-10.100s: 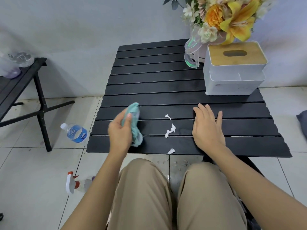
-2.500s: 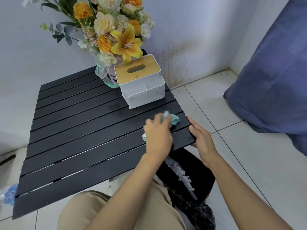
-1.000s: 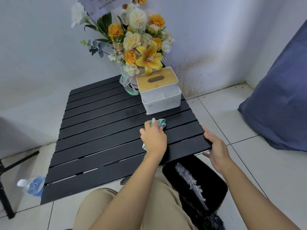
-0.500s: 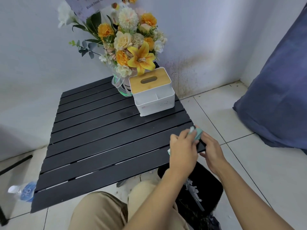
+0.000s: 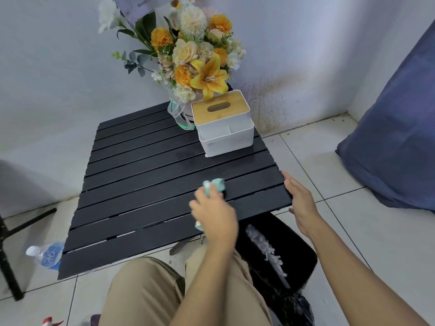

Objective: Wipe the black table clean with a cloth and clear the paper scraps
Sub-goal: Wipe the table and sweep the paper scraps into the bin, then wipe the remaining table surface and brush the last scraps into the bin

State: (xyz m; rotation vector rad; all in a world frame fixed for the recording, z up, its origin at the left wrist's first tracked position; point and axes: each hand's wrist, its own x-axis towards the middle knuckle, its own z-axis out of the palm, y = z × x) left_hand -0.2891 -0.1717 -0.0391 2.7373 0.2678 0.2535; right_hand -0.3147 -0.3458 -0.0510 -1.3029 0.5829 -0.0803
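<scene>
The black slatted table (image 5: 146,175) fills the middle of the view. My left hand (image 5: 215,215) is shut on a bunched mint-green cloth (image 5: 215,185) and presses it onto the slats near the table's right front part. My right hand (image 5: 300,203) rests flat and open against the table's right edge, just above a black bin (image 5: 299,257). White paper scraps (image 5: 266,245) lie inside that bin. I see no scraps on the tabletop.
A white tissue box with a wooden lid (image 5: 223,123) and a flower bouquet (image 5: 190,57) stand at the table's far right corner. A water bottle (image 5: 46,255) lies on the floor at left, beside a black stand (image 5: 7,255). A blue cushion (image 5: 395,137) sits at right.
My left hand has slid the cloth back from the table's right edge toward the middle. My right hand has let go of the cloth and now lies open against the edge.
</scene>
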